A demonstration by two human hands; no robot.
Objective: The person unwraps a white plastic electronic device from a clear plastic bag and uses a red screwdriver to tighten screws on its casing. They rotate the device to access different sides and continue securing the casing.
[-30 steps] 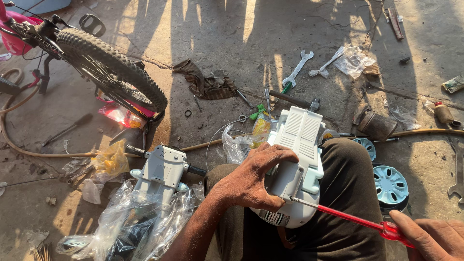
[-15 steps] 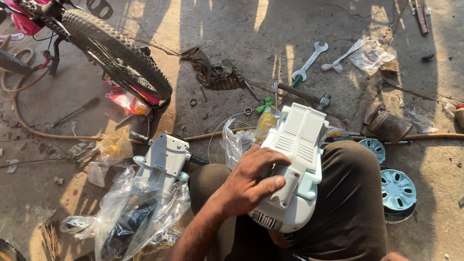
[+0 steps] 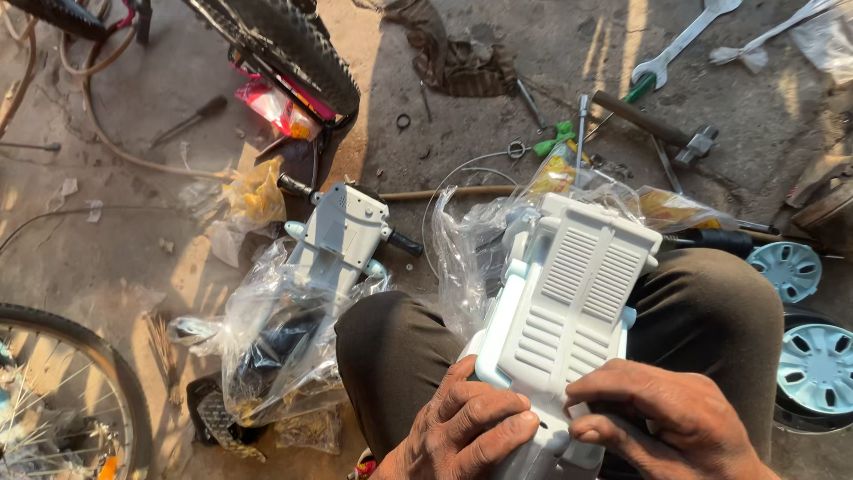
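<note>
White plastic panel (image 3: 569, 311), slatted with two vent grilles, pale blue trim along its edges: we hold it on our lap, resting across both thighs of our dark trousers (image 3: 711, 311), its near end toward us.

Left hand (image 3: 466, 436): closed around the near left corner of the panel, fingers curled over its edge.

Right hand (image 3: 662, 422): closed on the near right corner, fingers laid across the top face, thumb toward the left hand.

Clear plastic wrapping (image 3: 480, 240): crumpled just behind the panel, touching its far end.

Second grey-white plastic part (image 3: 342, 236), with black stub handles: lying on the floor to our left, half in a clear plastic bag (image 3: 275, 338).

Bicycle tyre (image 3: 284, 44): upper left, black, knobbly, with a red-pink piece (image 3: 275, 107) beneath it.

Spoked wheel (image 3: 62, 400): lower left corner, only partly in view.

Pale blue wheel discs (image 3: 813, 360): two, on the floor at right, beside our right knee.

Open-ended spanners (image 3: 684, 40): on the concrete floor (image 3: 133, 222) at top right, well apart from us.

Hammer (image 3: 653, 124): near the spanners, handle pointing left.

Dark rag (image 3: 453, 58): top centre.

Screwdriver (image 3: 187, 120): on the floor, upper left.
</note>
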